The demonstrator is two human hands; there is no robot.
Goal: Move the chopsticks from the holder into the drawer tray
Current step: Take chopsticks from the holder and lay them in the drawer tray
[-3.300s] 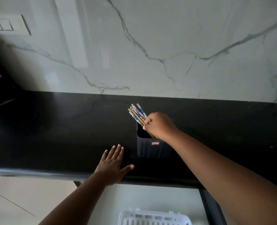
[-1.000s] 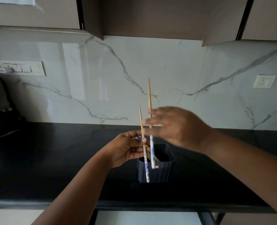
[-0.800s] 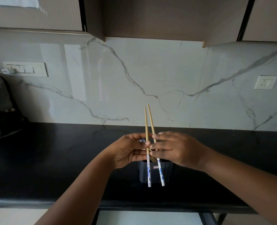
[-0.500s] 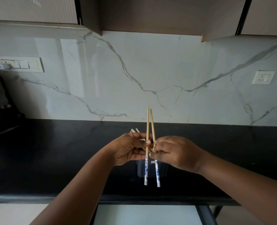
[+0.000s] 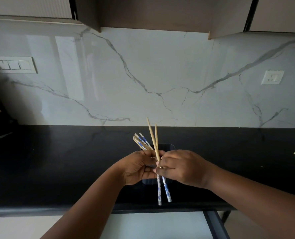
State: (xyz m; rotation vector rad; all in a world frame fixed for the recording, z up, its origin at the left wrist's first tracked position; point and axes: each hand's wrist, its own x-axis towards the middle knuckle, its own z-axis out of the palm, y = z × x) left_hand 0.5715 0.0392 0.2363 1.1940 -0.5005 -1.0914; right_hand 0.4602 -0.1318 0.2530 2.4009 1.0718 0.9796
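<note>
Holding a pair of chopsticks (image 5: 158, 188) between them, both hands meet just above the holder (image 5: 167, 147). The right hand (image 5: 182, 167) pinches the pair near the middle with curled fingers; the left hand (image 5: 137, 167) is curled too, its fingertips against the same sticks, though whether it truly grips them or only steadies them I cannot tell for certain. The pair stands nearly upright, bare wooden tips up, blue-patterned ends down and hanging in front of the desk (image 5: 57, 161) edge.

Compared with half a second ago, the two sticks have crossed into a narrow X where they stood almost parallel, and they sit lower against the wall (image 5: 143, 75) as the view has dipped. A second ago each hand carried its own stick, apart; now they are gathered. My reading is that the pair is being squared up so one hand can carry it down.

The holder, a dark square cup on the desk, is mostly hidden behind the hands. A bundle (image 5: 141, 141) of more chopsticks leans out of it to the left, patterned ends up, so it is far from emptied. Below the desk edge a pale surface (image 5: 151, 225) shows; the drawer tray itself is not in view, and nothing can be said of its contents. The task looks barely begun.
</note>
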